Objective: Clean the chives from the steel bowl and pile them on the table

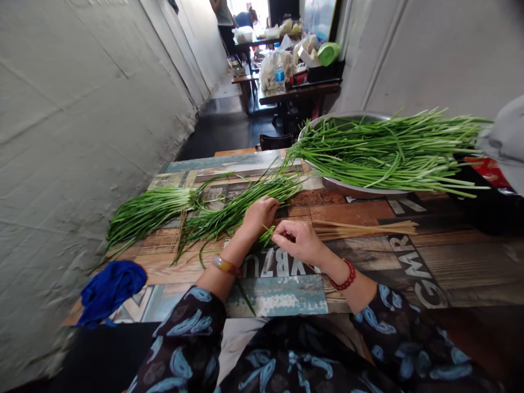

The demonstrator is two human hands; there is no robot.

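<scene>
My left hand point(261, 214), its fingers closed, is at the right end of a loose pile of green garlic chives point(241, 210) and grips some of them. Just right of it, my right hand point(298, 240) is pinched on what looks like a thin wooden skewer, mostly hidden by the fingers. A short bunch of green stalks point(267, 236) shows between the two hands. Beyond my right hand lies a bundle of wooden skewers point(368, 229) on the table. A second bunch of chives point(153, 210), white ends facing right, lies at the left.
A large metal basin point(339, 185) heaped with long chives point(393, 147) stands at the back right. Several skewers point(179, 234) lie between the left bunches. A blue cloth point(110, 289) rests at the table's left corner. Farther tables hold bags and a water bottle point(279, 73); people are in the background.
</scene>
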